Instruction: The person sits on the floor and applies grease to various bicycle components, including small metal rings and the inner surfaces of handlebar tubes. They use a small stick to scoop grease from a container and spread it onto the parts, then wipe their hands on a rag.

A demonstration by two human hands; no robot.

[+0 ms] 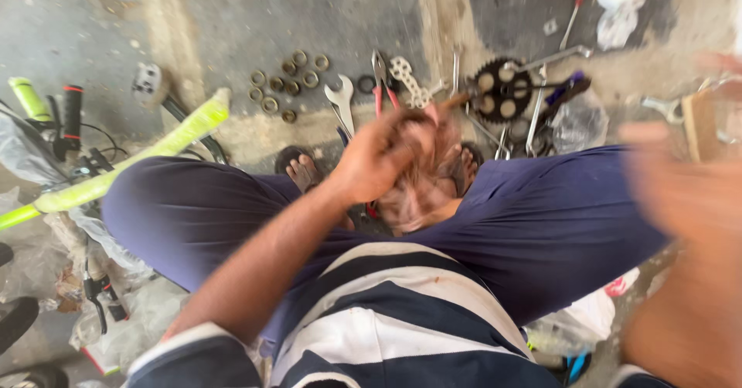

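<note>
Nearest the camera, the right hand (680, 202) is sweeping across the frame as a broad blur, so I cannot tell whether it is spread or closed, or holding anything. Just beyond, the left hand (379, 156) is gripping something between the person's knees, fingers curled tight around a smeared brownish object (421, 179) whose kind is not clear. A thin wooden-looking handle (456, 100) is sticking out past the knuckles, so the long axis is running from the fist up and to the right, its far end pointing toward the black sprocket (501, 88) on the concrete floor (232, 17). As a judgement, the fast movement this close to the bare toes (303, 170) is risking a glancing strike or a slipped grip, and anything knocked loose could be rolling in among the scattered brass rings (284, 85). Farther out, an open-ended wrench (340, 98) and red-handled pliers (380, 79) are lying beside the sprocket, with a yellow-green bicycle frame tube (139, 156) slanting off to the left.
</note>
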